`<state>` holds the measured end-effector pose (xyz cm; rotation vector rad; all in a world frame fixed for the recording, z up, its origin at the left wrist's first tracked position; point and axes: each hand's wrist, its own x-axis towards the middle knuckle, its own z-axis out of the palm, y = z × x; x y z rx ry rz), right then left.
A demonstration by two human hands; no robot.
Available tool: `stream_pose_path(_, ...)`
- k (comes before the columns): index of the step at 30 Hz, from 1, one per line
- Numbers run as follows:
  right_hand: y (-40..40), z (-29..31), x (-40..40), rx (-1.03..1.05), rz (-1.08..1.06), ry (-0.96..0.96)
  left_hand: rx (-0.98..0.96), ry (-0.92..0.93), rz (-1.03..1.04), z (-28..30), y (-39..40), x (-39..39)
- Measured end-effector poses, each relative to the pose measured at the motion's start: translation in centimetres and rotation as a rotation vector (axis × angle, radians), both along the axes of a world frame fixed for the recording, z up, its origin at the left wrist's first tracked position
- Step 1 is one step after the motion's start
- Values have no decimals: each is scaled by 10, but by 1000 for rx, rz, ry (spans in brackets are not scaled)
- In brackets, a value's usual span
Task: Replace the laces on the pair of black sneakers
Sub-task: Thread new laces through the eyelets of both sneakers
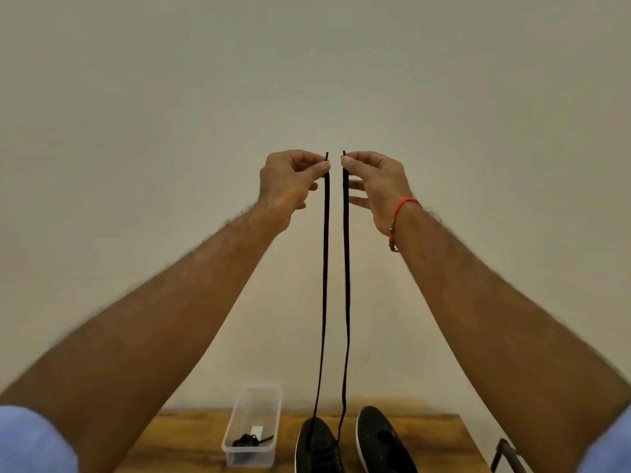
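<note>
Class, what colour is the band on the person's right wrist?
Red; the wrist band shows best in the head view, beside the right hand.

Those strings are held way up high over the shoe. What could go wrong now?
1. Each hand only pinches a lace end: left hand, right hand. A slip could drop the lace.
2. The lace runs down into the left sneaker; pulling harder might lift or tip it.
3. The ends look level now; an uneven tug may spoil that.

Both hands (333, 182) pinch lace (325, 268) ends above left sneaker (317, 445).
</note>
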<state>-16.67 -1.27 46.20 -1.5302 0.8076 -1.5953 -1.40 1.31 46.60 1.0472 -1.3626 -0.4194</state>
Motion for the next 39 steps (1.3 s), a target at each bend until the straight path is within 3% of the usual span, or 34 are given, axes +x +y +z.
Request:
stream_pose_path(16,7,37,4,-99,-125,127,-13,-34,68,35,-3,-5)
stream_pose_path(39,5,52,10,-102,-111,190,-3,7,56,47,-8,-2)
